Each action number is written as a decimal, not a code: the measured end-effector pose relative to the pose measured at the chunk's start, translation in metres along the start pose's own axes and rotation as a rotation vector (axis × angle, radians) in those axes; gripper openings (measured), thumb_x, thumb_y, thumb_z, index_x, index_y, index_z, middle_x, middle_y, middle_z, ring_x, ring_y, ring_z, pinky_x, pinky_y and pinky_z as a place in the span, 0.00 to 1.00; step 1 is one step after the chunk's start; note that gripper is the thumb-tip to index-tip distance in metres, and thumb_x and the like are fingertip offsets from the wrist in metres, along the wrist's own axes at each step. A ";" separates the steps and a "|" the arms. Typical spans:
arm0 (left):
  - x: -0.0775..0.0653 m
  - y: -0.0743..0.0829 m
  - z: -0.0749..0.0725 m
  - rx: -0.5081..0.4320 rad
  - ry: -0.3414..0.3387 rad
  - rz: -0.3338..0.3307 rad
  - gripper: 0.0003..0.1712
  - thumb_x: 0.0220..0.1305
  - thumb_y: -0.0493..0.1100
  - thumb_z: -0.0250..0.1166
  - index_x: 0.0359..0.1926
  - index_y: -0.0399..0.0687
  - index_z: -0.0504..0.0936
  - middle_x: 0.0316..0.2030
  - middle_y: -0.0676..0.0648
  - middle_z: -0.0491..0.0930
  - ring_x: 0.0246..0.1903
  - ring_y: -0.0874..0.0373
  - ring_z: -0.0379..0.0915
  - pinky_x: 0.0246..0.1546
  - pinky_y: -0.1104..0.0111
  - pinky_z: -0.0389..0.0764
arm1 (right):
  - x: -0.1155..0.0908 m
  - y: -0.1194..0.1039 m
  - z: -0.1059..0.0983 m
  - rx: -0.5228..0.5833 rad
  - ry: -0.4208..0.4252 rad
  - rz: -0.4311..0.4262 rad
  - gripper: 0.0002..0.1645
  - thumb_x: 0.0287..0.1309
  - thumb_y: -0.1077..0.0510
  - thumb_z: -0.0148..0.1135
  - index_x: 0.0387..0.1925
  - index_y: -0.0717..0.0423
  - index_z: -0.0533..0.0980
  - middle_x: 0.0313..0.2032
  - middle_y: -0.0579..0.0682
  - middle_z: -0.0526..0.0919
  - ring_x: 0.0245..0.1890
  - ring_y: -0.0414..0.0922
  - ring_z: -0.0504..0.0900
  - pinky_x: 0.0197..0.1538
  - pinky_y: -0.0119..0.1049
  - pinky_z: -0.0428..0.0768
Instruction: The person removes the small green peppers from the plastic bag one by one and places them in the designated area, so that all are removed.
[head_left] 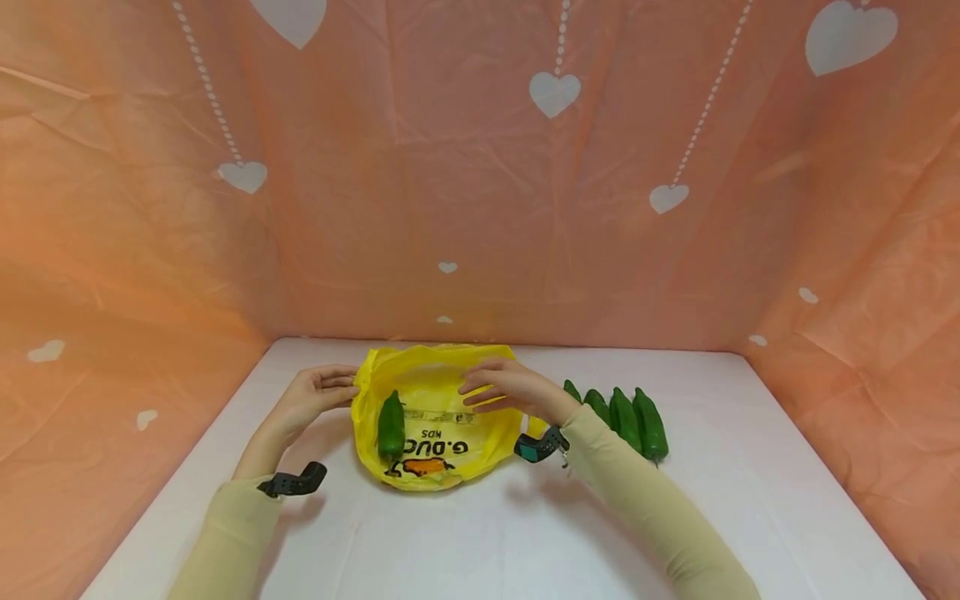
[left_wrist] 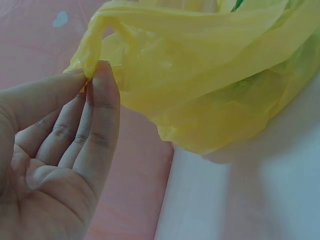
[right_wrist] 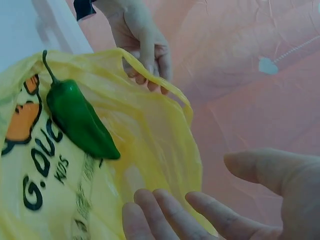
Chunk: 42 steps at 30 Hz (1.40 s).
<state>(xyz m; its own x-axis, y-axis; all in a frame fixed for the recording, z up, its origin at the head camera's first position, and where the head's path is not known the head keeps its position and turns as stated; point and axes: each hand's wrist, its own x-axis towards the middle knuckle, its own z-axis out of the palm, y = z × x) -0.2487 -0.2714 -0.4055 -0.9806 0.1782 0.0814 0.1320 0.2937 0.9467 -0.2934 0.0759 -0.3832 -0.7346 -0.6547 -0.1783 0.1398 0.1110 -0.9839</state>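
Note:
A yellow plastic bag (head_left: 480, 433) with "G.DUCK KDS" print lies on the white table, its mouth spread toward me. Inside it, on the left, is one green pepper (head_left: 392, 427), its stem showing in the right wrist view. My left hand (head_left: 315, 397) pinches the bag's left edge between thumb and fingertips, plain in the left wrist view. My right hand (head_left: 517, 388) hovers at the right of the bag's mouth, fingers apart and thumb spread, with nothing in them. Several more green peppers (head_left: 626, 417) lie in a row on the table, partly behind my right forearm.
The white table (head_left: 420, 550) is enclosed by orange-pink cloth (head_left: 487, 208) with white hearts at the back and both sides. A dark wrist device (head_left: 296, 481) sits on my left wrist, and another wrist device (head_left: 542, 445) on my right.

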 end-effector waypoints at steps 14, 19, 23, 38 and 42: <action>0.001 0.000 0.000 -0.003 0.000 0.002 0.28 0.64 0.40 0.65 0.60 0.29 0.70 0.51 0.33 0.77 0.42 0.56 0.80 0.50 0.50 0.77 | 0.029 0.023 0.032 0.069 -0.030 0.049 0.32 0.68 0.52 0.56 0.65 0.69 0.64 0.58 0.67 0.73 0.57 0.60 0.73 0.59 0.51 0.72; 0.002 0.000 0.000 -0.006 0.000 -0.003 0.27 0.64 0.39 0.64 0.60 0.30 0.71 0.51 0.34 0.77 0.42 0.56 0.80 0.50 0.50 0.77 | 0.037 0.029 0.040 0.121 -0.027 0.056 0.32 0.68 0.53 0.55 0.66 0.67 0.63 0.59 0.65 0.72 0.59 0.60 0.72 0.61 0.52 0.71; 0.003 -0.002 0.001 -0.005 -0.003 -0.002 0.27 0.64 0.39 0.64 0.60 0.30 0.71 0.51 0.34 0.77 0.43 0.56 0.80 0.49 0.51 0.78 | 0.044 0.035 0.046 0.176 -0.035 0.059 0.31 0.69 0.54 0.53 0.66 0.68 0.62 0.59 0.65 0.71 0.59 0.58 0.72 0.61 0.50 0.71; 0.003 -0.004 0.000 -0.011 0.001 0.014 0.25 0.65 0.35 0.62 0.60 0.28 0.70 0.50 0.34 0.78 0.42 0.56 0.80 0.47 0.56 0.80 | 0.062 0.048 0.063 0.247 -0.014 0.075 0.31 0.69 0.57 0.53 0.66 0.70 0.60 0.61 0.63 0.70 0.61 0.57 0.71 0.62 0.47 0.70; 0.002 -0.005 0.000 -0.010 0.002 -0.001 0.27 0.65 0.38 0.63 0.60 0.29 0.70 0.51 0.33 0.77 0.43 0.56 0.80 0.46 0.59 0.81 | 0.067 0.049 0.065 0.233 -0.012 0.079 0.31 0.68 0.58 0.54 0.67 0.69 0.60 0.62 0.62 0.69 0.60 0.55 0.71 0.62 0.46 0.71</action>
<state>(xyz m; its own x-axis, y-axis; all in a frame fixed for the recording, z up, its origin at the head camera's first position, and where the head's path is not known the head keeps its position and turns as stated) -0.2516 -0.2722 -0.4104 -0.9811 0.1757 0.0810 0.1294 0.2848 0.9498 -0.2921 -0.0111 -0.4429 -0.7073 -0.6599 -0.2533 0.3470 -0.0120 -0.9378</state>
